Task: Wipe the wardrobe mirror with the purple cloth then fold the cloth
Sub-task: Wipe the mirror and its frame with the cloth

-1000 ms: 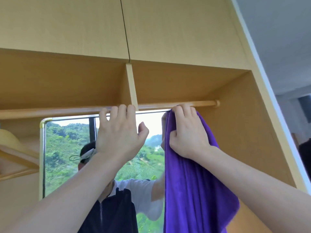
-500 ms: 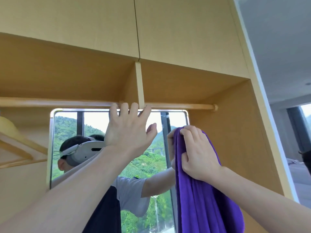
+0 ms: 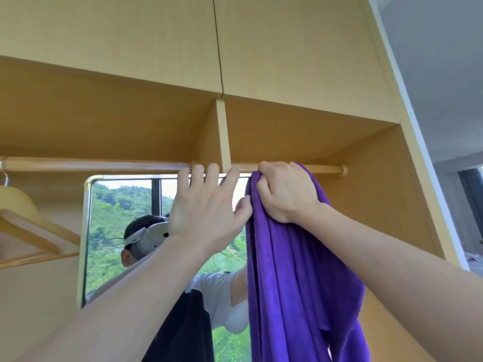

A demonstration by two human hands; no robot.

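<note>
Right hand (image 3: 286,194) grips one purple cloth (image 3: 300,283) at the mirror (image 3: 117,218) top edge; left hand (image 3: 206,205) spread flat, empty.

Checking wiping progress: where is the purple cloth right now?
In the head view, right of centre, the purple cloth hangs from the right hand at the mirror's top edge, under the wooden rail.

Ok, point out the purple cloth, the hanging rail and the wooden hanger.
purple cloth (image 3: 300,283), head view, middle of the hanging folds.
hanging rail (image 3: 104,165), head view, bare left stretch.
wooden hanger (image 3: 31,226), head view, its sloping arm.
</note>
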